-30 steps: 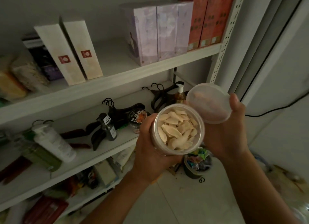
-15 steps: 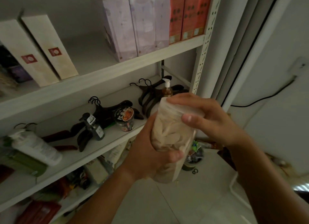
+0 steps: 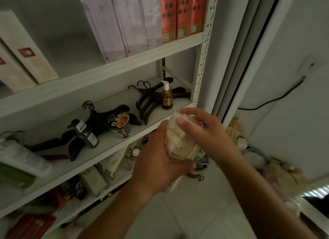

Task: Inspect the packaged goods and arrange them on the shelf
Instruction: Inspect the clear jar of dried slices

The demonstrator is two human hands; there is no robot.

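A white shelf holds black hangers, a pump bottle and a printed cup, with bare board near its front edge. Labels are too blurred to read. In front of that edge, the left hand wraps a clear jar of pale slices (held tilted), while the right hand clamps over its lid.
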